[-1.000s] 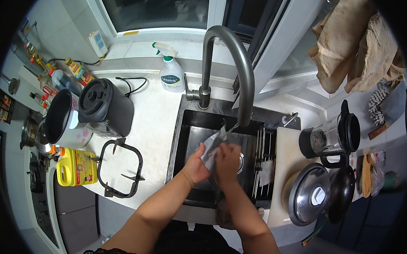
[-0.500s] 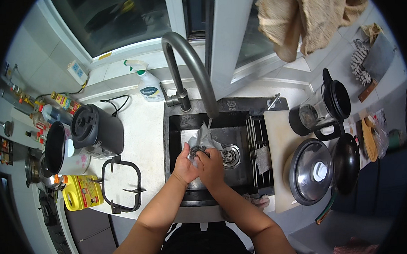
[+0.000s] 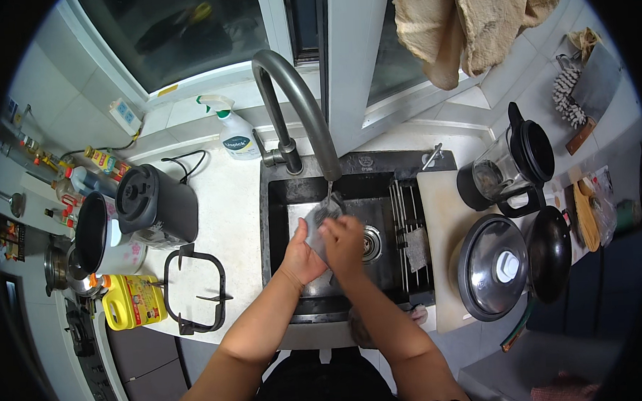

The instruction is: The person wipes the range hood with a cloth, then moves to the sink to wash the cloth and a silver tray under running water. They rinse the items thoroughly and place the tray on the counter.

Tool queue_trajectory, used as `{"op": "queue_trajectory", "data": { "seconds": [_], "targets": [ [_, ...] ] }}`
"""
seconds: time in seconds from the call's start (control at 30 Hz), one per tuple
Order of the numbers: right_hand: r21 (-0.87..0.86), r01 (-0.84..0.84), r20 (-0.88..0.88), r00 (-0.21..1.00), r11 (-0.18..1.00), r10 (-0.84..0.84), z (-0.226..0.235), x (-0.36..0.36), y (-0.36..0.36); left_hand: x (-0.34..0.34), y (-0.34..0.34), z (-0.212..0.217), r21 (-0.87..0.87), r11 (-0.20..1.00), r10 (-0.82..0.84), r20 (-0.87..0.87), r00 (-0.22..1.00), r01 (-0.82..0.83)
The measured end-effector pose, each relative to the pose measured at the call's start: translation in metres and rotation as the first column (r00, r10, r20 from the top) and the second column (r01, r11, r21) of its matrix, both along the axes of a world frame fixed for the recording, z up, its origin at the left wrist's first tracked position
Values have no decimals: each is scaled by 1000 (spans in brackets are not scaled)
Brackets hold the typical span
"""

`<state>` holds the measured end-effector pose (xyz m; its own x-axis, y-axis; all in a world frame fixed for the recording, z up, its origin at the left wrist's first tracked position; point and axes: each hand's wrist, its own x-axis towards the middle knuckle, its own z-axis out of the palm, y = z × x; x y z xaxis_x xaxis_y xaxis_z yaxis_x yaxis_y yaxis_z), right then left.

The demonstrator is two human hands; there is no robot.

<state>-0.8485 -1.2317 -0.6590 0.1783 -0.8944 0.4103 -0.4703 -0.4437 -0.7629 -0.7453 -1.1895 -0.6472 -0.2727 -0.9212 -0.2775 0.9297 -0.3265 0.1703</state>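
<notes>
Over the black sink (image 3: 286,302), a flat grey piece (image 3: 314,238) lies tilted in my left hand (image 3: 300,257); its exact kind is not clear. My left fingers go behind it, with the thumb along its edge. Bent over its face, my right hand (image 3: 346,244) presses a dark, curly steel wool scourer (image 3: 327,216) against it, mostly hidden by the fingers and slightly blurred. The grey curved faucet (image 3: 310,122) ends just above, and a thin stream of water falls onto the upper part of the piece.
A metal rack (image 3: 399,218) and a cutting board (image 3: 442,267) flank the sink on the right. Beyond are a lidded pot (image 3: 485,268) and a blender jug (image 3: 495,175). Leftward stand a pan support (image 3: 221,284), a yellow jug (image 3: 132,302) and a spray bottle (image 3: 237,136).
My right hand has moved slightly right and up across the grey piece, taking the scourer along. The piece has turned a little, and my left hand has shifted slightly right.
</notes>
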Motion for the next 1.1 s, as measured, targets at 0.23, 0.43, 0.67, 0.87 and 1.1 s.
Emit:
{"op": "queue_trajectory", "data": {
  "seconds": [0.23, 0.43, 0.67, 0.87, 1.1],
  "targets": [
    [35, 195, 30, 980, 980, -196, -9, -6, -19, -6, 2, 12, 144, 988, 47, 71, 996, -57],
    [45, -34, -8, 999, 998, 34, 4, 1, 14, 6, 7, 5, 155, 985, 66, 96, 993, -81],
    [15, -124, 106, 987, 992, 122, 23, 4, 12, 14, 1, 3, -18, 998, -62, 137, 989, 65],
    [45, -38, 105, 994, 998, 33, 19, 12, 0, 6, 0, 0, 102, 995, -54, 351, 935, 19],
    [153, 115, 67, 990, 981, -127, -12, -9, -39, 2, 6, 10, 83, 996, -20, 372, 928, -12]
  ]
}}
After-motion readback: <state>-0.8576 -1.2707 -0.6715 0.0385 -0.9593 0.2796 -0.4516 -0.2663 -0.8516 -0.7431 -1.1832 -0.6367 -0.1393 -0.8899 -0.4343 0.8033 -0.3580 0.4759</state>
